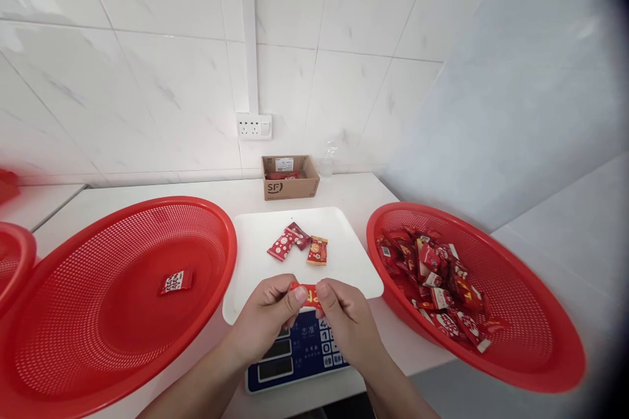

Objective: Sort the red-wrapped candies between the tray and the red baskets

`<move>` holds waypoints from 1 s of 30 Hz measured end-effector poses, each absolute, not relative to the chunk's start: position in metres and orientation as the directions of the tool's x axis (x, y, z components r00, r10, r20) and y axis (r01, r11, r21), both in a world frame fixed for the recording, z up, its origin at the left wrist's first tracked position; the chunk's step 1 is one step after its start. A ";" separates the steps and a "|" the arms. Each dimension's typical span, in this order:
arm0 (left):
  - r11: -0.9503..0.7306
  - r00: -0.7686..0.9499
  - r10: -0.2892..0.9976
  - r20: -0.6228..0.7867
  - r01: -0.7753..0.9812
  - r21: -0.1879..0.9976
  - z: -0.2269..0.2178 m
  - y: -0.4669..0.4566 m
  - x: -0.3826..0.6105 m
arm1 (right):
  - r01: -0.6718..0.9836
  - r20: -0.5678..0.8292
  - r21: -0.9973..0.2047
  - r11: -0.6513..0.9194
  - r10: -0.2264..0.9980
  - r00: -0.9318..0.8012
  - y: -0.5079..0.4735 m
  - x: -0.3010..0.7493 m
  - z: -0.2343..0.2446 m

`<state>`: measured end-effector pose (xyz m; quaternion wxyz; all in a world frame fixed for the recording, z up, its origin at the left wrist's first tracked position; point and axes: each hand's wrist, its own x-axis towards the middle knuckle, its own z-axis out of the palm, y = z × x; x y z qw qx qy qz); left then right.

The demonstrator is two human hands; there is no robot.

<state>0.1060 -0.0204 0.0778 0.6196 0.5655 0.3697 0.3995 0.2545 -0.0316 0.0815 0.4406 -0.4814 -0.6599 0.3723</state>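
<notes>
Between my two hands is a small red snack packet (310,295) with yellow lettering, held above the front of a digital scale (301,366). My left hand (269,314) pinches its left end, and my right hand (350,319) pinches the right end. Fingers cover much of the packet. On the scale's white tray (246,226) lie a red dotted packet (284,244), a dark red packet (299,236) partly beneath it, and a red and yellow packet (317,251). The scale's keypad and displays are partly hidden by my hands.
At left, a large red basket (118,222) holds one red and white packet (175,282). Another red basket (550,314) at right holds many packets. Behind the scale stand a cardboard box (291,188) with red packets inside and a clear plastic bottle (327,160), near the tiled wall.
</notes>
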 end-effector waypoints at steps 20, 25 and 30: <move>0.052 0.373 0.928 -0.027 -0.057 0.997 0.089 -0.030 0.095 | 0.088 0.069 -0.992 0.095 0.963 -0.261 -0.028 0.250 0.081; 0.042 0.353 0.935 -0.030 -0.027 0.999 0.091 -0.030 0.095 | 0.131 0.065 -0.986 0.100 0.966 -0.250 -0.027 0.253 0.084; 0.058 0.351 0.935 -0.044 -0.029 0.998 0.086 -0.032 0.095 | 0.125 0.068 -0.987 0.103 0.963 -0.263 -0.027 0.253 0.083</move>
